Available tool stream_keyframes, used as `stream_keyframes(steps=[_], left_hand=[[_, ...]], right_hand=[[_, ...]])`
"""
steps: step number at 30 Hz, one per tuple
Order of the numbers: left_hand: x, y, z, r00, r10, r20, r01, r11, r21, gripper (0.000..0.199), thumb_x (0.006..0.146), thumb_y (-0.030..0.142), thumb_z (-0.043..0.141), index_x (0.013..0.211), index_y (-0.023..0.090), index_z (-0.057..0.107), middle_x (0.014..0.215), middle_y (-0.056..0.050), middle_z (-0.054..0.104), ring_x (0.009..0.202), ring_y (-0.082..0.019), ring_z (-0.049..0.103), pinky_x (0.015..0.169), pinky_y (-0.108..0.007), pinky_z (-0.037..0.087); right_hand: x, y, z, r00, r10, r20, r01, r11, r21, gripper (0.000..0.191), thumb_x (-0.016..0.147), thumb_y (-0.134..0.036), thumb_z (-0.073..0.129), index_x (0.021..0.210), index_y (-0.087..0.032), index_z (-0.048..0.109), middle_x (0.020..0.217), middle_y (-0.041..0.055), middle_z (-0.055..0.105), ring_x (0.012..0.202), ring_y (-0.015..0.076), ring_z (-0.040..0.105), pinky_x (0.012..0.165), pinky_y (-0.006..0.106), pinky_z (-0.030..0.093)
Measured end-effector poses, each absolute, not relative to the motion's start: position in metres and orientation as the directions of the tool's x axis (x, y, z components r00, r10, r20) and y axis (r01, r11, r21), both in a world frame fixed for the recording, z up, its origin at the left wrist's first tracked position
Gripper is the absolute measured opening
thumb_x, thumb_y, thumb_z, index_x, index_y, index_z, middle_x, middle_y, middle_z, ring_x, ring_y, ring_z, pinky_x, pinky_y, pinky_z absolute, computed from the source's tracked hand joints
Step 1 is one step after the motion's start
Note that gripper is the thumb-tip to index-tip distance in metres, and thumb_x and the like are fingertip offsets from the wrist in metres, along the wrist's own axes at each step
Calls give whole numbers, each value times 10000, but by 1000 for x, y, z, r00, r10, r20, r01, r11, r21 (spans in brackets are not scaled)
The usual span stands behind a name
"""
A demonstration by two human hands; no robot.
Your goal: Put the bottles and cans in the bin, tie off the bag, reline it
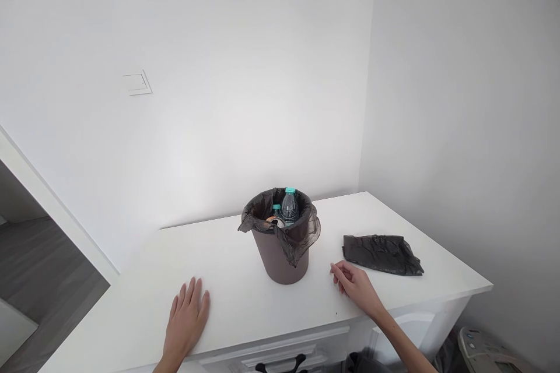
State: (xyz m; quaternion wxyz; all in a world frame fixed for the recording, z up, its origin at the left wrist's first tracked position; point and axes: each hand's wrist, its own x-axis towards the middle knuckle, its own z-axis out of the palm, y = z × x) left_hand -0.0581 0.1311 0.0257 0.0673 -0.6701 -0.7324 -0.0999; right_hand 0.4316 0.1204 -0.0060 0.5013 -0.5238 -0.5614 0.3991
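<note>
A brown trash can [280, 256] stands upright on a white cabinet top [227, 315]. Its dark, thin garbage bag [294, 242] hangs over the rim in loose folds. Inside, a clear plastic bottle with a teal cap [289, 207] sticks up, with a second teal cap [276, 208] and the top of a can [276, 221] beside it. My left hand [186, 315] lies flat on the surface, left of the trash can, fingers stretched out. To the can's right, my right hand [353, 284] has its fingers curled together, nothing visible in them. A folded black garbage bag [381, 254] lies just beyond it.
White walls [262, 70] meet in a corner behind the cabinet. A black drawer handle [280, 364] shows on the cabinet front. At the lower right stands a grey device with buttons [485, 349]. Dark wooden floor [39, 262] appears past a white frame at the left.
</note>
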Motion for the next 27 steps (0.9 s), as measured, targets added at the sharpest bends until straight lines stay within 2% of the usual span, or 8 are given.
stream_keyframes(steps=[15, 18, 21, 24, 27], left_hand=[[-53, 131, 20, -64, 969, 240, 998, 63, 14, 723, 995, 481, 240, 1560, 62, 408, 1646, -154, 369, 1540, -384, 282, 1234, -566, 263], [-41, 128, 25, 23, 936, 351, 999, -7, -45, 683, 1000, 432, 237, 1512, 53, 482, 1623, -188, 402, 1566, -383, 202, 1246, -604, 201], [-25, 126, 32, 168, 859, 483, 984, -121, -128, 657, 1010, 403, 227, 1511, 61, 481, 1655, -178, 344, 1595, -329, 69, 1275, -599, 89], [-15, 126, 35, 217, 827, 519, 976, -174, -130, 657, 1018, 402, 220, 1507, 48, 480, 1648, -192, 353, 1596, -312, 63, 1283, -591, 66], [-16, 126, 34, 202, 833, 515, 979, -156, -132, 671, 1019, 407, 217, 1481, 16, 508, 1625, -215, 384, 1594, -330, 49, 1280, -604, 61]], right_hand=[[434, 116, -4, 55, 989, 134, 218, 119, -969, 544, 922, -742, 499, 848, -220, 633, 724, 25, 662, 561, 171, 568, 563, 300, 433], [434, 116, -4, 56, 988, 142, 220, 127, -967, 563, 908, -761, 501, 837, -220, 635, 712, 24, 665, 555, 172, 572, 556, 301, 439], [434, 116, -4, 60, 988, 145, 223, 129, -966, 570, 902, -769, 503, 837, -219, 637, 708, 27, 665, 554, 173, 569, 544, 300, 437], [434, 116, -3, 62, 988, 144, 229, 127, -965, 574, 903, -771, 498, 840, -217, 637, 710, 31, 664, 553, 172, 566, 549, 302, 437], [435, 115, -2, 64, 987, 145, 237, 126, -963, 591, 889, -790, 497, 835, -219, 639, 707, 36, 669, 552, 178, 572, 551, 307, 445]])
